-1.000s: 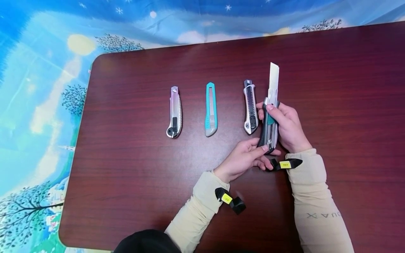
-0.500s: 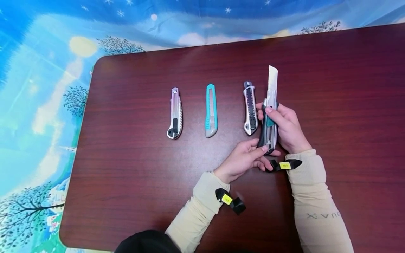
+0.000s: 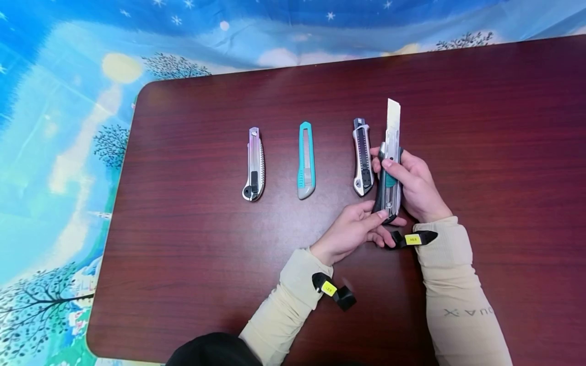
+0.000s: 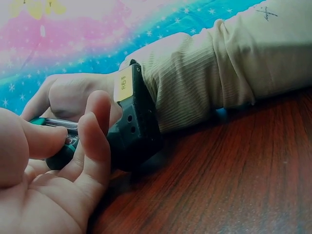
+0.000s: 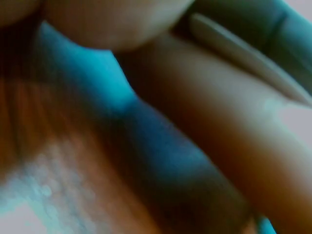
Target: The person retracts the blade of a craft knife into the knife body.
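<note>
Both hands hold a utility knife (image 3: 391, 195) with a black and silver body, a teal slider and a long blade (image 3: 393, 119) extended away from the person. My right hand (image 3: 416, 185) grips its upper body, thumb on the teal slider. At the butt end, my left hand (image 3: 350, 229) pinches the knife between thumb and fingers. The left wrist view shows that pinch on the knife's end (image 4: 61, 158). Just left of the held knife lies a silver and black utility knife (image 3: 363, 160). Blurred fingers (image 5: 234, 112) fill much of the right wrist view.
On the dark red wooden table (image 3: 192, 244) lie a teal utility knife with a grey end (image 3: 306, 162) and a silver one with a black slider (image 3: 254, 165), roughly in a row. A patterned blue cloth (image 3: 256, 30) hangs behind the table's far edge.
My right thumb has slid down along the held knife with the slider. The blade sticks out a little less than before. My left hand has stayed at the butt end.
</note>
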A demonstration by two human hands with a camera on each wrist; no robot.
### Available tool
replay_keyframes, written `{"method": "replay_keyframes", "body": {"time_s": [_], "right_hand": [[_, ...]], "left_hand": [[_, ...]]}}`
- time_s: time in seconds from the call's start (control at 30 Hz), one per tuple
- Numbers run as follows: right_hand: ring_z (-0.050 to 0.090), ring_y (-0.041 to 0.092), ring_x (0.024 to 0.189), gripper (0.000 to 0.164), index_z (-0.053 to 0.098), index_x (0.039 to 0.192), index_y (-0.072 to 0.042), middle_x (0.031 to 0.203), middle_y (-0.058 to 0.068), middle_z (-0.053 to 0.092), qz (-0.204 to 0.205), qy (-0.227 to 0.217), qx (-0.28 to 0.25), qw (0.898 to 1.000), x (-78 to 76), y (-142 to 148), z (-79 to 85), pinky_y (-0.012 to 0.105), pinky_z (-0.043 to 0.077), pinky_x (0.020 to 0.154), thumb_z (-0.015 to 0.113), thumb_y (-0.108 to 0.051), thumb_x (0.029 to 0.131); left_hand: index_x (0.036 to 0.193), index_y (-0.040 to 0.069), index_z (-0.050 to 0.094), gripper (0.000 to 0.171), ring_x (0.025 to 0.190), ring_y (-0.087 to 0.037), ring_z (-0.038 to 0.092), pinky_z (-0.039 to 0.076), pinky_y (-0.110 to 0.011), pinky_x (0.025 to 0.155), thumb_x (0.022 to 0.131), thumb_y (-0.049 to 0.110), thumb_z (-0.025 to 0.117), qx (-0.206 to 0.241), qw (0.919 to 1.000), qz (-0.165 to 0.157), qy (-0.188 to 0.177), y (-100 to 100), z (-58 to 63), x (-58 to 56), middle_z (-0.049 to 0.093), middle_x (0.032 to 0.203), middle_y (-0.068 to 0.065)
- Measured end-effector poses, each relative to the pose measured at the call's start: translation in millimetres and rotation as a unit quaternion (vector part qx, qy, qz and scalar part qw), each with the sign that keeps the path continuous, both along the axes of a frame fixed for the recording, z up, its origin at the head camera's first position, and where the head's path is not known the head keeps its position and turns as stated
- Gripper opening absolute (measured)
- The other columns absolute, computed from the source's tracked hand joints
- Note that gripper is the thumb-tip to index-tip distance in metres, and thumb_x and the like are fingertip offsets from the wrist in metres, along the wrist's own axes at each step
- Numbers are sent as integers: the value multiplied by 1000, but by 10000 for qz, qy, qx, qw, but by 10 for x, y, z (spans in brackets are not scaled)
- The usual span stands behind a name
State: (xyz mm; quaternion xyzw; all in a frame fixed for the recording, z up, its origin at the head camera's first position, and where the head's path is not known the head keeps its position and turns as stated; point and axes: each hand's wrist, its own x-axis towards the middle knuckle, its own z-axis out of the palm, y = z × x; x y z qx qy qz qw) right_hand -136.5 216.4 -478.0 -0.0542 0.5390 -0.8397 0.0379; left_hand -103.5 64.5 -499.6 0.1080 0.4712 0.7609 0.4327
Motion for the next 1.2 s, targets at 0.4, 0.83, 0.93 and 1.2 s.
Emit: {"method": "replay_keyframes", "body": {"time_s": [0.4, 0.83, 0.93, 1.2], "right_hand": [[44, 19, 89, 32, 40, 122, 12, 92, 10, 50, 275, 259, -29, 9993, 12, 5, 12, 20, 40, 77, 38, 6, 90], [48, 19, 82, 35, 40, 123, 13, 90, 11, 55, -40, 117, -311, 9994, 0, 26, -16, 20, 43, 69, 42, 3, 89], [53, 20, 77, 35, 40, 122, 15, 86, 12, 60, -49, -18, -465, 9989, -7, 33, -32, 21, 45, 66, 43, 0, 90], [63, 21, 71, 35, 44, 117, 17, 76, 13, 66, 205, -552, -425, 9974, -18, 50, -58, 26, 52, 63, 43, -10, 94]], "left_hand": [[121, -2, 45, 30, 64, -12, 62, 49, -20, 57, 96, 13, 38, -33, 10000, 22, 23, -7, 38, 2, 54, 116, -29], [126, 8, 45, 31, 61, -10, 60, 48, -21, 55, 96, 14, 42, 166, 9989, 143, 412, 1, 6, -6, 56, 113, -28], [123, 5, 47, 30, 62, -10, 60, 47, -23, 56, 95, 16, 42, 165, 9970, 119, 748, -4, 20, -10, 57, 112, -27], [119, -2, 51, 29, 63, -12, 61, 46, -26, 57, 95, 12, 42, 94, 9921, 313, 1211, -9, 45, -31, 59, 107, -28]]}}
